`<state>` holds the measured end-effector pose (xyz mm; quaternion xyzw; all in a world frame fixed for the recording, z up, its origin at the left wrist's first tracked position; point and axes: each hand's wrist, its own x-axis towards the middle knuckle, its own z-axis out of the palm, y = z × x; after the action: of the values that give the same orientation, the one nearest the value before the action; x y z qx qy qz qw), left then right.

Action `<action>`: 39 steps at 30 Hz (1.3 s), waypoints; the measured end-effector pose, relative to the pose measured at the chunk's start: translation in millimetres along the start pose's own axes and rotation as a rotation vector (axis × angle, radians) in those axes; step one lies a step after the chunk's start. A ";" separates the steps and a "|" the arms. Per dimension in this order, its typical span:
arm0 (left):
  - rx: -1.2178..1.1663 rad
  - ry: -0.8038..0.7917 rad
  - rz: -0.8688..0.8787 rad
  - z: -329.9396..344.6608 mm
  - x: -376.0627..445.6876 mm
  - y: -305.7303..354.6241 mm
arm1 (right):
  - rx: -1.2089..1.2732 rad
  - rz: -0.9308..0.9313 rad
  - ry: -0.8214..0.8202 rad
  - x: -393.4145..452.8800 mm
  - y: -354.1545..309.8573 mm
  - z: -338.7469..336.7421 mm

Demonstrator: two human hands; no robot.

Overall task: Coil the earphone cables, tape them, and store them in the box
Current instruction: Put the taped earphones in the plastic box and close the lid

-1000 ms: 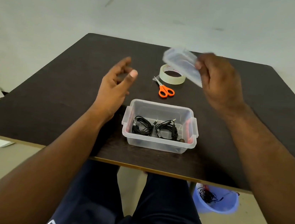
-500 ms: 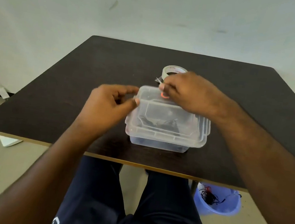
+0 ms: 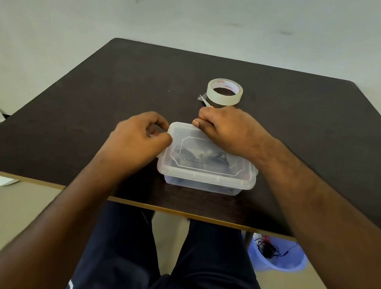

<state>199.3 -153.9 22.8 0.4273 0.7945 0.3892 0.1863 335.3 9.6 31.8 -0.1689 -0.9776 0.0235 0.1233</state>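
One dark table (image 3: 97, 113) fills most of the view, seen from the person's seat at its near edge. On the floor under its near right corner stands a pale blue bucket (image 3: 290, 264) with a tangle of black cable in it. Close to the near edge of the table sits the clear plastic box (image 3: 204, 182), with its clear lid (image 3: 209, 156) lying on top. Through the lid the coiled black earphone cables (image 3: 197, 156) show inside the box. The right hand (image 3: 229, 132) lies over the far right part of the lid, fingers curled down over its far edge and thumb tip on the rim. The left hand (image 3: 140, 138) is at the far left corner, fingers curled and thumb tip against the lid's edge; whether it pinches the rim cannot be told. Farther off, a roll of clear tape (image 3: 224, 98) lies flat. Between it and the right hand, the tips of the scissors (image 3: 204, 101) poke out, the rest hidden by that hand.
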 end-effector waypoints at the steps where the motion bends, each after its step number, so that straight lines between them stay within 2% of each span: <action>1: -0.065 -0.086 -0.051 -0.9 1.5 -2.2 | 0.030 0.006 -0.010 0.8 1.4 1.4; 3: -0.170 -0.239 -0.120 -4.3 4.6 -6.0 | 0.043 0.016 0.000 1.9 4.2 5.4; 6: -0.281 -0.359 -0.189 -11.8 9.7 -9.6 | 0.138 0.111 0.016 0.9 5.6 3.6; 8: -0.325 -0.393 -0.203 -13.0 11.4 -11.5 | 0.264 0.237 -0.080 -0.8 11.6 -6.3; 11: -0.362 -0.383 -0.200 -9.4 11.3 -13.2 | 0.394 0.451 -0.390 -9.6 23.8 -20.9; 13: -0.344 -0.355 -0.185 -5.6 10.7 -11.8 | 0.567 0.545 -0.541 -19.3 31.9 -24.9; 17: -0.387 -0.251 -0.149 -2.4 10.5 -6.4 | 0.890 0.604 -0.674 -32.0 47.6 -29.1; 19: -0.333 -0.216 -0.106 -1.2 9.1 -1.4 | 0.953 0.615 -0.705 -34.6 50.3 -29.3; 22: -0.182 -0.171 -0.021 -1.2 8.4 3.9 | 0.898 0.610 -0.685 -35.2 47.2 -30.1; 26: -0.028 -0.176 0.055 -3.3 8.1 8.2 | 0.736 0.647 -0.541 -32.2 41.6 -35.6; 28: 0.038 -0.159 0.100 -2.1 7.2 13.1 | 0.648 0.675 -0.521 -28.0 39.3 -39.9; 34: 0.098 -0.129 0.143 -0.7 4.2 16.6 | 0.510 0.718 -0.507 -20.6 26.4 -51.1; 36: 0.090 -0.087 0.142 1.0 1.1 16.5 | 0.505 0.722 -0.428 -22.8 24.4 -52.4; 39: 0.028 -0.007 0.122 8.1 -2.8 15.4 | 0.529 0.726 -0.143 -32.4 24.8 -48.7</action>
<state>214.2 -147.4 29.6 0.4787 0.7717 0.3872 0.1591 385.1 22.3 69.2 -0.4612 -0.8216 0.3258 0.0781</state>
